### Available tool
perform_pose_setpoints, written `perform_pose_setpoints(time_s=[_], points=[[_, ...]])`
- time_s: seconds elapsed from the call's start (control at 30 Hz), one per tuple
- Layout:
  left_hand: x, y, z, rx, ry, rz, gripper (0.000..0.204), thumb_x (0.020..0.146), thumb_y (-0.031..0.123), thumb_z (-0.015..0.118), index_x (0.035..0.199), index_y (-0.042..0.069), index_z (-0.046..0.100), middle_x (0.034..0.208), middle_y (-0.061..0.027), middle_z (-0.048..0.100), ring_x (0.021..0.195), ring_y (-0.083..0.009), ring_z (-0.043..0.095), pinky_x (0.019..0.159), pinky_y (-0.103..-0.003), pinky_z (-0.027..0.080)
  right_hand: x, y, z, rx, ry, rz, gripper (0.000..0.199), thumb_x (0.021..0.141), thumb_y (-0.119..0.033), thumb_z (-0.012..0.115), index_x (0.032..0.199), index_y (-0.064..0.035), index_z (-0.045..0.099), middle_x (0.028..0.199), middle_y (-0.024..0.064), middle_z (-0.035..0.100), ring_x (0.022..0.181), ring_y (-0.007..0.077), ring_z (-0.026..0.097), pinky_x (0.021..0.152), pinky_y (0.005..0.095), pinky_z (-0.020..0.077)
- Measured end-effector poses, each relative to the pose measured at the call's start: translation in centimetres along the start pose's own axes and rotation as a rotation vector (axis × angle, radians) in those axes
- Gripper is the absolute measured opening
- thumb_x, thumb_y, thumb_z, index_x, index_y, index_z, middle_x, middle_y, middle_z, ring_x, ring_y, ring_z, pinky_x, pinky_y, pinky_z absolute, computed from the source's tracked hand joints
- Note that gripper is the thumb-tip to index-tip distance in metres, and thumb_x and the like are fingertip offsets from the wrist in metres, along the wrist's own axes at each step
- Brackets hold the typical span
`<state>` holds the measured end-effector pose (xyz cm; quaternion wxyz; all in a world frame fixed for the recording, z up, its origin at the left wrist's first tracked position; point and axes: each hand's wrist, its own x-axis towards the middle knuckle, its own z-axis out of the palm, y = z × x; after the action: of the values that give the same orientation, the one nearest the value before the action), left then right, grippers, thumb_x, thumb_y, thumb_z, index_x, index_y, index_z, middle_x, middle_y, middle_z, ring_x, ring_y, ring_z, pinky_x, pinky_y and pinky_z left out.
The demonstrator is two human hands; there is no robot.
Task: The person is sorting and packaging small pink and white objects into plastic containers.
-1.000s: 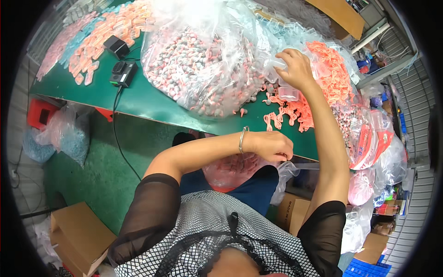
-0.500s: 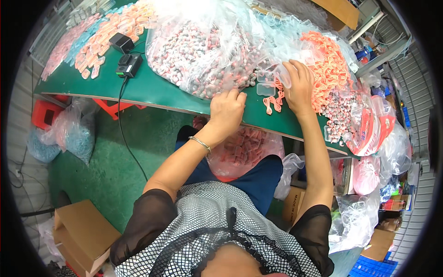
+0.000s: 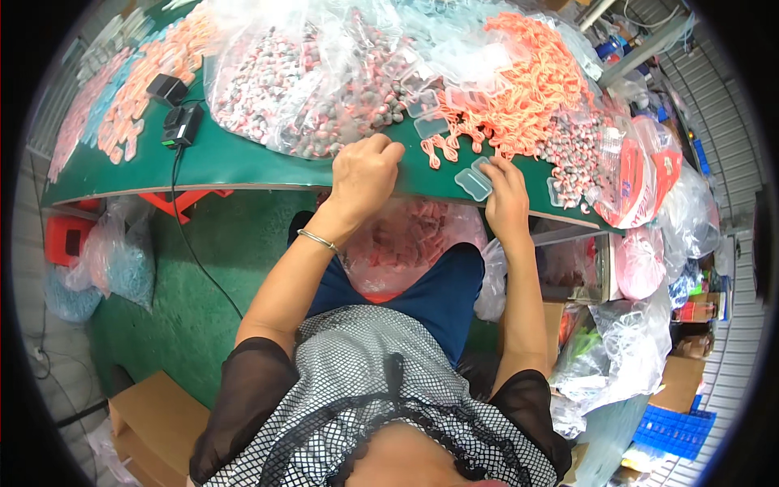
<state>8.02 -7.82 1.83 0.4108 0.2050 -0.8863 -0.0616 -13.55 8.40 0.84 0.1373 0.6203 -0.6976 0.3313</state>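
My right hand (image 3: 505, 195) pinches a small clear plastic case (image 3: 474, 183) near the front edge of the green table (image 3: 280, 172). The case lies spread open, its two halves side by side. Closed in a fist, my left hand (image 3: 363, 177) is at the table edge beside a big clear bag (image 3: 284, 89) of small grey-and-pink rounded pieces. Whatever its fingers hold is hidden. Beyond my right hand are another clear case (image 3: 432, 125) and a heap of orange cords (image 3: 540, 81). Loose grey-and-pink pieces (image 3: 572, 150) lie to the right.
At the left, filled orange cases (image 3: 154, 89) cover the table near a black adapter (image 3: 182, 123), whose cable hangs over the edge. A bag of reddish cases (image 3: 410, 243) sits under the table by my knees. A cardboard box (image 3: 162, 422) stands on the floor at lower left.
My right hand has drawn back toward the table edge with the clear case, away from the other cases and cords. My left hand stays closed near the edge. The view has shifted slightly.
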Motion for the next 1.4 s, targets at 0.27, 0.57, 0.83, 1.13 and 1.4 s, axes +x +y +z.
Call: perform_pose_setpoints(time_s=[0.27,0.57,0.83,1.13,1.4], points=[[-0.2,0.6,1.2,-0.184,-0.116,-0.118,0.009,0.084,0.007,0.065,0.093,0.007,0.067,0.086,-0.0089,0.062,0.077,-0.0303,0.064,0.066,-0.04,0.051,-1.0,1.2,-1.5,0.061,-0.026,0.11,0.033,0.078,0.007,0.055,0.107,-0.0053,0.065,0.117,0.0124,0.061,0.112,0.0325,0.056,0.093,0.0415,0.0444],[-0.4,2.2,1.5,-0.264,-0.144,-0.295,0.01,0.081,0.01,0.067,0.09,0.007,0.067,0.086,-0.0111,0.063,0.082,-0.0326,0.063,0.071,-0.043,0.051,-1.7,-1.2,-2.2,-0.18,-0.004,-0.002,0.013,0.074,-0.011,0.074,0.081,-0.0068,0.063,0.116,0.0107,0.063,0.117,0.0352,0.054,0.097,0.0442,0.0397],[-0.7,2.6,2.4,-0.201,-0.059,-0.291,0.01,0.081,0.011,0.07,0.09,0.007,0.067,0.086,-0.0104,0.064,0.073,-0.0304,0.063,0.065,-0.04,0.05,-0.4,-4.2,0.7,-0.235,0.058,0.171,0.023,0.074,-0.023,0.077,0.08,-0.0083,0.06,0.096,0.0074,0.062,0.091,0.0289,0.058,0.073,0.0435,0.0469],[-0.8,2.8,2.7,-0.268,-0.044,-0.274,0.011,0.081,0.01,0.072,0.09,0.006,0.068,0.083,-0.0092,0.065,0.063,-0.024,0.061,0.059,-0.035,0.048,-0.3,0.2,-2.0,-0.208,0.172,0.183,0.017,0.081,-0.02,0.069,0.093,-0.0084,0.065,0.1,0.0091,0.065,0.094,0.0286,0.061,0.077,0.043,0.0478],[0.0,3.8,2.6,-0.4,-0.091,-0.352,0.011,0.081,0.01,0.072,0.09,0.004,0.07,0.081,-0.0076,0.067,0.057,-0.0161,0.058,0.055,-0.03,0.046,-1.3,9.4,-8.4,-0.652,-0.036,0.376,0.017,0.079,-0.013,0.067,0.095,-0.0192,0.072,0.097,0.0007,0.064,0.1,0.0241,0.059,0.083,0.0504,0.0415]])
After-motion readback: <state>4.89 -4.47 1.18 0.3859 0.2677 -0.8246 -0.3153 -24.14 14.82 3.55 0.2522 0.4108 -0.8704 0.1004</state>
